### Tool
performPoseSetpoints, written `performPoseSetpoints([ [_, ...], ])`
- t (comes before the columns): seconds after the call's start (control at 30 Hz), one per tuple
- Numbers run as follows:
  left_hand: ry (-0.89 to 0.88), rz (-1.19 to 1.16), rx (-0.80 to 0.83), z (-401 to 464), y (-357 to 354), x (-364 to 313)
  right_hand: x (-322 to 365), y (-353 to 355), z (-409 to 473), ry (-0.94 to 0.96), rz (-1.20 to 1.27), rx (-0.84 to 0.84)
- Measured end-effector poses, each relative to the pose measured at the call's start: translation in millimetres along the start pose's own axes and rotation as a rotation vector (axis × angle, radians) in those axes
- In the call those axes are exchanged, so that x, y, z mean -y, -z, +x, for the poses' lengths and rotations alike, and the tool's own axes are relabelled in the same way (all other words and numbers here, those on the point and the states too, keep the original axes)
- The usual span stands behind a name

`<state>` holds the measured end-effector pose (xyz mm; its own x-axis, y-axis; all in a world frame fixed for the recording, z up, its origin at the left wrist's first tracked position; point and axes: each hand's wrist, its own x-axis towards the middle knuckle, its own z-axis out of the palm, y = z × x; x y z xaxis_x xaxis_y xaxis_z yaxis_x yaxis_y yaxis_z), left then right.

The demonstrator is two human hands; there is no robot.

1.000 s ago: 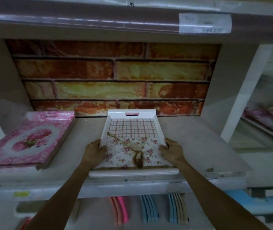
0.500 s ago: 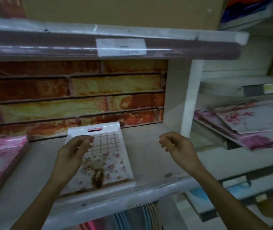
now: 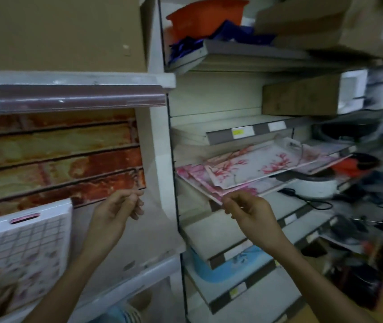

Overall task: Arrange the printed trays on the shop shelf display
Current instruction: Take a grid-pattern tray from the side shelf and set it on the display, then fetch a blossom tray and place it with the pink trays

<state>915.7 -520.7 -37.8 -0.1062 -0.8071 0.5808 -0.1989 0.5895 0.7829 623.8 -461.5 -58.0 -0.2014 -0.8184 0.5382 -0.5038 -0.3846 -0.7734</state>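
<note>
The white tray [image 3: 22,250] with a grid and small-flower print lies on the left shelf [image 3: 144,243], at the lower left of the view. My left hand [image 3: 116,213] hovers to its right with loosely curled fingers and holds nothing. A stack of pink flower-printed trays [image 3: 255,166] rests tilted on the right-hand shelf. My right hand [image 3: 251,213] is at the near front corner of the lowest tray in that stack, thumb and fingertips by its edge. Whether they pinch it is unclear.
A brick-print panel [image 3: 57,157] backs the left bay, with a white upright [image 3: 160,145] between the two bays. Cardboard boxes [image 3: 57,31] and an orange bin [image 3: 204,17] sit above. A white cooker [image 3: 313,185], cables and dark clutter fill the right. Blue trays [image 3: 223,266] lie lower down.
Both hands have let go of the grid-print tray, which stays on the left shelf. The view swung right, and my right hand reached the corner of the pink tray stack.
</note>
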Motion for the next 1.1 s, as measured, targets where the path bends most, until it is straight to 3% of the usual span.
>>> performPoseSetpoints([
  [0.4, 0.003, 0.007, 0.244, 36.3, -176.0, -11.0, -83.5, 140.5, 2.9, -0.100, -0.088, -0.047],
  [0.57, -0.114, 0.188, 0.356, 74.7, -234.4, -2.8, -115.6, 167.0, 18.8, -0.116, -0.146, -0.070],
  [0.87, -0.389, 0.769, 0.628, 153.9, -336.7, 46.8, -160.5, 180.2, 70.5, -0.144, -0.247, -0.080],
  [1.1, -0.548, 0.865, 0.719, 175.0, -358.6, 61.4, -192.9, 179.4, 115.7, -0.216, -0.232, -0.112],
])
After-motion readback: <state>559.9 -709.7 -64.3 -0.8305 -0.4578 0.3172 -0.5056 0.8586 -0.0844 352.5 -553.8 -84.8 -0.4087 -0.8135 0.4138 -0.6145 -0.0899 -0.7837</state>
